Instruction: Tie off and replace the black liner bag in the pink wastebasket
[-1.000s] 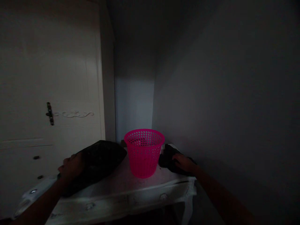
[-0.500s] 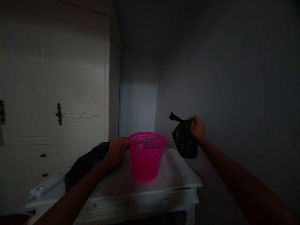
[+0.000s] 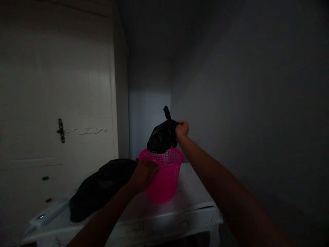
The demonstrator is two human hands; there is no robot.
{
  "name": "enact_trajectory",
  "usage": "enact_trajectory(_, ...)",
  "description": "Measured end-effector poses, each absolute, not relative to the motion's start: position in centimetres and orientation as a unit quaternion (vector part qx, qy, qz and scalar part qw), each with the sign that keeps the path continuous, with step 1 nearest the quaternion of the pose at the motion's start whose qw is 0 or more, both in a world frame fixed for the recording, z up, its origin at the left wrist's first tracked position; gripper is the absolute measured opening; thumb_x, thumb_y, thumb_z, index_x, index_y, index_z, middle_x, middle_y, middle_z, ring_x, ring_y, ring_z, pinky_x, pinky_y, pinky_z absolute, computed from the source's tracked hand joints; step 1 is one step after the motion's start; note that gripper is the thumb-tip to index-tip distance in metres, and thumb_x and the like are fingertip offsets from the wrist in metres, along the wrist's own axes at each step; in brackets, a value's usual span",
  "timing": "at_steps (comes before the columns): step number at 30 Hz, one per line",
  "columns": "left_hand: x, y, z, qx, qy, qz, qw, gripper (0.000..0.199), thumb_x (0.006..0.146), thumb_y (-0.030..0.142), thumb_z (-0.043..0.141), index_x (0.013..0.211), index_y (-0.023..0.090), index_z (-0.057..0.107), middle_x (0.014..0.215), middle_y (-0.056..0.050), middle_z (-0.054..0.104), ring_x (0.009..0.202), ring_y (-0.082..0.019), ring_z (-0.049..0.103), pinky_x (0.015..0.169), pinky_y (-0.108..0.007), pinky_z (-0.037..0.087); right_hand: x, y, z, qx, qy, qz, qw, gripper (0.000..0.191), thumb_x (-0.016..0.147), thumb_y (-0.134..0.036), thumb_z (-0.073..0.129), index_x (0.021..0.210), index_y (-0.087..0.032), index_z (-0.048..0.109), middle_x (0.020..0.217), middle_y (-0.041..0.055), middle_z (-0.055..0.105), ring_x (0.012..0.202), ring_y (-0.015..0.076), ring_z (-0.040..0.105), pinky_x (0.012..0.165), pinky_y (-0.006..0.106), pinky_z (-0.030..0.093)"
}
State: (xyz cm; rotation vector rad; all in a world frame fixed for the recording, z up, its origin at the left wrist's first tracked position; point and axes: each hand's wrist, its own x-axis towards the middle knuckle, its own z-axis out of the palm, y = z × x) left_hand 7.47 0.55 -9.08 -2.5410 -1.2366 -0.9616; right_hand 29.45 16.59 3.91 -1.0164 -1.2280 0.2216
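Note:
A pink plastic wastebasket with a perforated wall stands upright on a white table. My left hand is at its front left rim, fingers over the edge and thumb on the outside. My right hand is closed on a small black plastic bag, which has a knotted top pointing up. That bag hangs above the basket's opening. A larger black plastic bag lies on the table to the left of the basket, partly behind my left forearm.
The white table has a drawer front and carved trim. A white power strip lies at its left edge. A white wardrobe stands at the left, and a grey wall rises on the right. The room is dim.
My right hand has carried the small black bag leftward and up, from beside the basket to over its opening. My left hand has shifted right along the rim to the basket's front.

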Motion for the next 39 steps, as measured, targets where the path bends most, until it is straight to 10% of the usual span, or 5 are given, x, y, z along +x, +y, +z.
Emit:
enact_trajectory(10,7.5,1.7,-8.0,-0.777,-0.44,-0.444,0.077,0.035,0.104,0.039,0.037,0.097,0.024,0.068,0.097,-0.007,0.071,0.096,-0.023,0.068,0.09,-0.037,0.053,26.7,15.0,-3.7,-0.473,-0.597,0.176,0.623,0.024,0.071,-0.018,0.046,0.079,-0.023,0.068,0.08,0.0018,0.071,0.079,0.0177,0.065,0.078,0.028,0.052)
enact_trajectory(18,10.0,7.6,-4.8,-0.747,-0.554,-0.366,0.027,0.031,0.093,0.03,0.058,0.122,0.02,0.064,0.114,-0.013,0.075,0.108,-0.029,0.07,0.093,-0.038,0.051,28.2,13.6,-3.8,-0.384,-0.693,0.255,0.554,0.024,0.077,-0.031,0.065,0.096,-0.02,0.076,0.095,0.0039,0.076,0.088,0.0191,0.068,0.086,0.033,0.053)
enact_trajectory(27,8.4,9.7,-4.8,-0.724,-0.594,-0.351,-0.002,0.033,0.083,0.004,0.048,0.099,0.019,0.073,0.103,-0.013,0.078,0.102,-0.027,0.072,0.088,-0.034,0.052,33.7,13.5,-5.9,-0.455,-0.801,0.029,0.387,0.01,0.083,-0.023,0.07,0.073,-0.02,0.071,0.079,0.004,0.071,0.079,0.0189,0.062,0.076,0.029,0.044)
enact_trajectory(39,9.0,9.3,-4.2,-0.717,-0.583,-0.38,-0.033,0.015,0.082,0.03,0.069,0.092,0.019,0.071,0.103,-0.012,0.076,0.103,-0.028,0.07,0.091,-0.034,0.05,34.6,13.4,-7.2,-0.469,-0.78,0.054,0.41,0.015,0.087,-0.026,0.06,0.075,-0.019,0.066,0.072,0.0007,0.066,0.07,0.0159,0.058,0.07,0.026,0.041)
